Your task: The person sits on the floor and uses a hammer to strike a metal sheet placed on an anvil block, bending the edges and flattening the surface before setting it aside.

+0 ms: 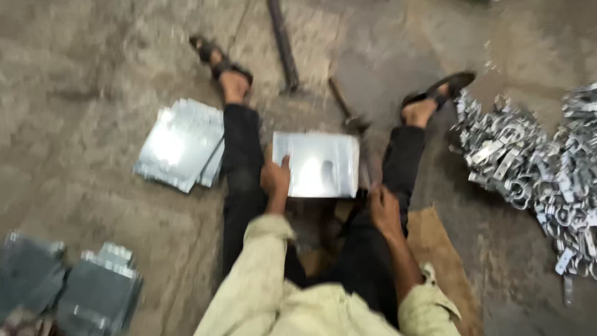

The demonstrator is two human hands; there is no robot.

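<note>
- The left hand (275,178) rests on the left edge of a shiny square metal plate (317,164); its thumb lies on the plate's upper face. The picture is too blurred to tell how the other fingers (268,186) sit, so whether they are clamped on the edge cannot be told.
- The plate lies flat between the person's spread legs, just ahead of the left fingertips and up and to the left of the right hand.
- The right hand (384,210) is on the right thigh, close to the plate's lower right corner; whether it touches the plate cannot be told. Its fingers look loosely curled, yet the blur hides whether they hold anything.
- A stack of similar flat metal plates (180,144) lies on the floor (93,74), out beyond the left fingers and past the left leg.
- A dark metal rod (283,43) lies on the floor well ahead of both hands, and a thinner tool with a wooden handle (343,104) lies just beyond the plate's far edge.
- A heap of small silvery metal clamps (535,162) spreads over the floor well to the right of the right fingers.
- Grey box-shaped metal parts (93,292) sit far to the left, nearer the person than the left fingers.
- A brown mat (441,249) lies under the right leg.
</note>
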